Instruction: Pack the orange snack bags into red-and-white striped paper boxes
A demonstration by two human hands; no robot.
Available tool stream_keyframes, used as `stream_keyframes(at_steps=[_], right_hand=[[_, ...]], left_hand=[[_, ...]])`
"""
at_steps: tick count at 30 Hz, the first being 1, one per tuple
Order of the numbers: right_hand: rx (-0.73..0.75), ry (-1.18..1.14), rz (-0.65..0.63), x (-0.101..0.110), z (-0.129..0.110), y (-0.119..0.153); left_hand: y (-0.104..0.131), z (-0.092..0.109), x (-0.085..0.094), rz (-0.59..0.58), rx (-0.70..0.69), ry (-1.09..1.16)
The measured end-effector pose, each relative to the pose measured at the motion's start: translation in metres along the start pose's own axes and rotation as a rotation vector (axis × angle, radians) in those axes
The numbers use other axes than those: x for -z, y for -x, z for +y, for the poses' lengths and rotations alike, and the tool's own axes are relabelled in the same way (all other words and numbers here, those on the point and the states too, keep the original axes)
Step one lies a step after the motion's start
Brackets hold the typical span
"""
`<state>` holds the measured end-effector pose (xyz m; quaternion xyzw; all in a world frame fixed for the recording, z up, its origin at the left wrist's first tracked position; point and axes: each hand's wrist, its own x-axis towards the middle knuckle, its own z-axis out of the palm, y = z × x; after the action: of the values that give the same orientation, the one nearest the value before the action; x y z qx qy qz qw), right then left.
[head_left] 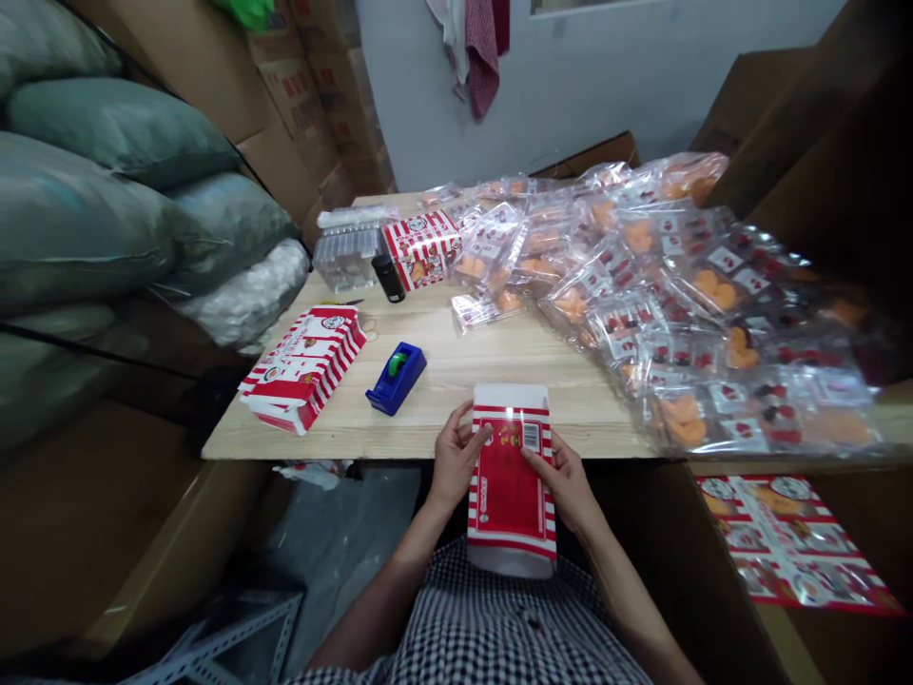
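A flat red-and-white striped carton [512, 485] with a barcode is held upright at the table's front edge, over my lap. My left hand [455, 459] grips its left edge, the thumb on the printed face. On the right edge my right hand [567, 480] holds it too, thumb across the front below the barcode. The carton's white flaps stick out at top and bottom. Beyond it on the table [456, 381] stands a blue tape dispenser [397, 379] with a green core.
Striped cartons [306, 366] lie at the table's left. A striped box [426, 249], a black bottle [389, 279] and clear trays [348, 255] stand at the back. Bagged orange pieces [685, 419] cover the right side. More printed sheets [795, 542] lie in a box at lower right.
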<state>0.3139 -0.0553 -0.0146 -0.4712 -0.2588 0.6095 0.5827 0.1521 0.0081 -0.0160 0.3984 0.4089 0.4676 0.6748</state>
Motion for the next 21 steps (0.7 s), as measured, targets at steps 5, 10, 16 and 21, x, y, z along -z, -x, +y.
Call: stream_keyframes(at_steps=[5, 10, 16, 21], right_hand=[[-0.016, -0.015, -0.031, -0.002, -0.007, 0.0], [-0.032, 0.024, -0.076, 0.001, -0.01, 0.002], [0.055, 0.037, 0.001, -0.001, -0.002, -0.001], [0.303, 0.06, 0.117, -0.004, -0.014, -0.001]], left_hand=[[0.0, 0.021, 0.002, -0.016, -0.105, -0.033], [-0.005, 0.027, 0.008, -0.02, -0.065, -0.041], [-0.017, 0.019, 0.019, -0.034, -0.064, -0.171], [-0.015, 0.02, 0.018, 0.055, -0.131, -0.206]])
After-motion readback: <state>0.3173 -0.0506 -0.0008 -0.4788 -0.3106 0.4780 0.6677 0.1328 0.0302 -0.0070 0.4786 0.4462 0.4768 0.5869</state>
